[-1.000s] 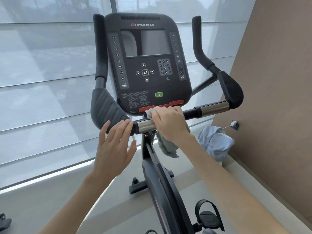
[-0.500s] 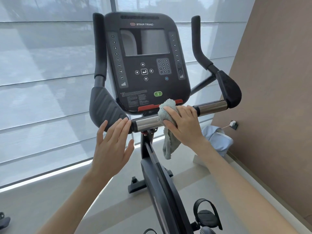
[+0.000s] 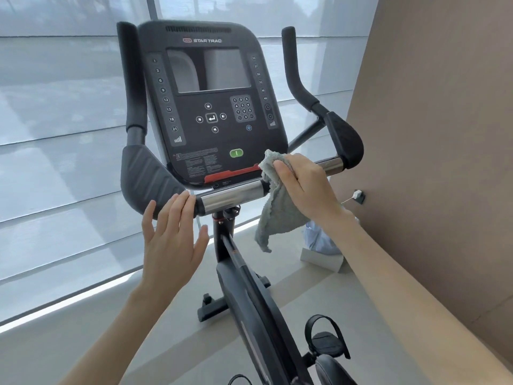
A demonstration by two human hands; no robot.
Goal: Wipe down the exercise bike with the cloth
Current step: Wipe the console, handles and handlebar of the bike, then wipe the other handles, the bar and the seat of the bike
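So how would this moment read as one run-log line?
step: wiping handlebar | right hand: holds cloth against it | left hand: open, fingertips at its left end

Head camera, facing forward-down, close over exercise bike [image 3: 211,107] (only view).

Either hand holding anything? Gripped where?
Right hand grips the grey terry cloth by its bunched top end, against the chrome handlebar; the rest hangs loose. Left hand holds nothing, fingers straight.

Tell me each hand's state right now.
Left hand: open, fingers straight, by the bar.
Right hand: holds the cloth on the bar.
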